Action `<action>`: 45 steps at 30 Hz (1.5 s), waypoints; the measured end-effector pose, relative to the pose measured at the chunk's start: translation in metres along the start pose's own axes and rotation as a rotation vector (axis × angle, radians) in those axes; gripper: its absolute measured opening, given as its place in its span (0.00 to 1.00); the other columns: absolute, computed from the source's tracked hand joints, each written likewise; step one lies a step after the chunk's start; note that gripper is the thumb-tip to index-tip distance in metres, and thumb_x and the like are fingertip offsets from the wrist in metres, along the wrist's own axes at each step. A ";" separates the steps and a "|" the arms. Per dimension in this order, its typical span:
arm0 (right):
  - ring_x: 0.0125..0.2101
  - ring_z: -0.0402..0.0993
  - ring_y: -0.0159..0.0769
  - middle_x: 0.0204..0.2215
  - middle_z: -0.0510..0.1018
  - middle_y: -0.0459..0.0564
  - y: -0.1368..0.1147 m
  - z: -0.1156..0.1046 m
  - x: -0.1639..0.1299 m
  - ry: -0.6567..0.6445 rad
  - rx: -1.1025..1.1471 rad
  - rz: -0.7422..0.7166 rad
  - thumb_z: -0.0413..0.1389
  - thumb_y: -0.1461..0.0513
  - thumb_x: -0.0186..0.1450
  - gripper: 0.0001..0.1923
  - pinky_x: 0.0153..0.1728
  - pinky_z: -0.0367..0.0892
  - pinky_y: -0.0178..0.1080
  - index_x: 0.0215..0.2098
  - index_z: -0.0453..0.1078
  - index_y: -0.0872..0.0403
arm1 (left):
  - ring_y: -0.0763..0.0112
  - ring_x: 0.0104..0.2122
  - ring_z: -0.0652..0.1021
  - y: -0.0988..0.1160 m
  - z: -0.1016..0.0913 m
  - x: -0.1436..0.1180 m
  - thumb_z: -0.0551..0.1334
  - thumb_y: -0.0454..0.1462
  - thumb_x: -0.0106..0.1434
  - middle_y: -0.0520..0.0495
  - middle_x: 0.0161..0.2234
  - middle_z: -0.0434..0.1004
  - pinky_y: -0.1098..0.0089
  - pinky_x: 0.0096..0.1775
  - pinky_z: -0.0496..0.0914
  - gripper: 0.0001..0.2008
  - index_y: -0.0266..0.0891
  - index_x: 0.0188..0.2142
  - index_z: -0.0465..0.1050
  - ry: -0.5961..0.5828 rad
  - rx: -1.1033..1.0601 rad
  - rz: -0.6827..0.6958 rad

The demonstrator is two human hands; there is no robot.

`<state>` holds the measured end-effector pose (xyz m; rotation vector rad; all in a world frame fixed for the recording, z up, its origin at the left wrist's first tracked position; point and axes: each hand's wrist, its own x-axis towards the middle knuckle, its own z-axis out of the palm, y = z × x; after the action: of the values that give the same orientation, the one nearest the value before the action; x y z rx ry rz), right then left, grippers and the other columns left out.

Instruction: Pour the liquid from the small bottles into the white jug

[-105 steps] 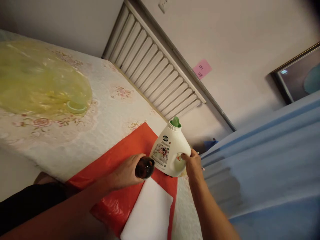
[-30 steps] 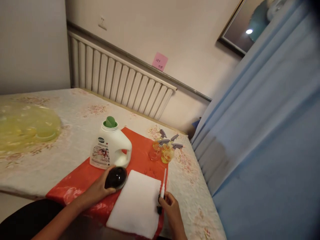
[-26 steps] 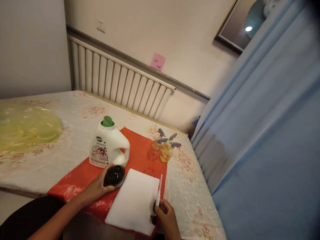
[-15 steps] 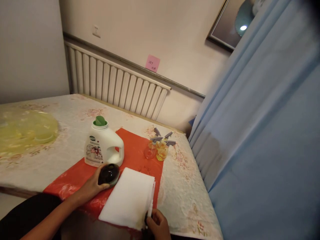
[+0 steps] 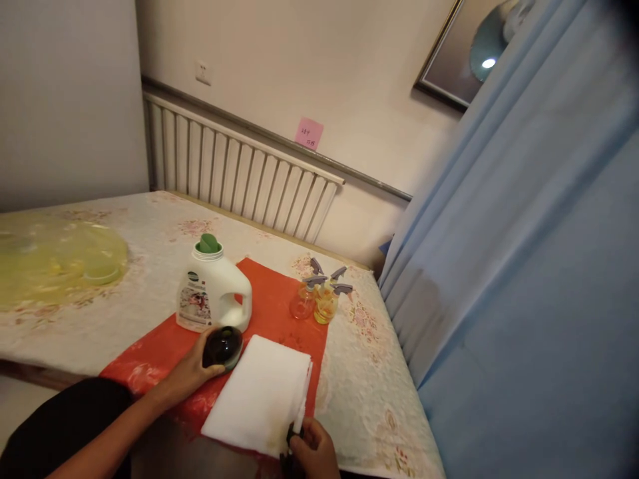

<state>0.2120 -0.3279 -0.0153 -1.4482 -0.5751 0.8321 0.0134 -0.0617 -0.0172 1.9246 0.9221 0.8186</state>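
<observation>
My left hand (image 5: pixel 202 359) is closed around a glossy black round object (image 5: pixel 223 346) with a paler lower edge; its exact kind is unclear. Just behind it stands a white detergent jug (image 5: pixel 214 293), upright, with a green spout in its uncapped neck. A folded white cloth (image 5: pixel 259 392) lies flat to the right of the black object. At the cloth's near right corner, my right hand (image 5: pixel 317 449) pinches a small black thing (image 5: pixel 294 436) beside a narrow white piece, partly hidden by the fingers.
A red plastic sheet (image 5: pixel 279 299) lies on the flowered bedcover (image 5: pixel 369 392). Several spray bottles (image 5: pixel 324 306) with grey triggers stand together at its far right. Yellow clear plastic (image 5: pixel 60 259) spreads at the left. A blue curtain (image 5: pixel 524 266) hangs on the right.
The camera view has shifted slightly, so things sit a little further right and lower. Both hands keep their holds, and nothing else visibly moves.
</observation>
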 end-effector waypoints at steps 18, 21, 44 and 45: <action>0.19 0.67 0.27 0.20 0.74 0.44 -0.032 0.062 0.013 -0.107 0.070 0.063 0.65 0.51 0.53 0.19 0.24 0.61 0.32 0.32 0.71 0.58 | 0.53 0.61 0.67 -0.001 0.006 -0.006 0.65 0.36 0.49 0.39 0.61 0.64 0.51 0.62 0.58 0.41 0.41 0.61 0.51 0.037 -0.091 -0.001; 0.17 0.65 0.27 0.18 0.72 0.43 -0.049 0.072 0.023 -0.089 -0.049 0.023 0.63 0.50 0.54 0.21 0.22 0.60 0.31 0.35 0.69 0.58 | 0.52 0.61 0.65 -0.001 0.006 -0.006 0.65 0.36 0.49 0.37 0.61 0.63 0.51 0.63 0.57 0.41 0.39 0.61 0.52 0.039 -0.103 0.003; 0.29 0.70 0.35 0.26 0.76 0.46 -0.171 0.116 0.066 -0.238 -0.934 -0.446 0.57 0.64 0.57 0.05 0.32 0.61 0.36 0.30 0.76 0.54 | 0.53 0.62 0.65 0.003 0.005 -0.012 0.65 0.34 0.50 0.37 0.61 0.63 0.52 0.63 0.58 0.39 0.39 0.61 0.54 0.055 -0.191 0.024; 0.30 0.70 0.36 0.28 0.77 0.47 -0.176 0.120 0.070 -0.245 -0.968 -0.465 0.57 0.65 0.56 0.05 0.33 0.61 0.36 0.30 0.76 0.55 | 0.53 0.62 0.64 0.003 0.005 -0.012 0.65 0.34 0.50 0.37 0.61 0.63 0.52 0.63 0.57 0.39 0.39 0.61 0.54 0.056 -0.193 0.027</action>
<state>0.1860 -0.1865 0.1572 -1.9472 -1.5808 0.3401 0.0118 -0.0752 -0.0191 1.7581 0.8205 0.9465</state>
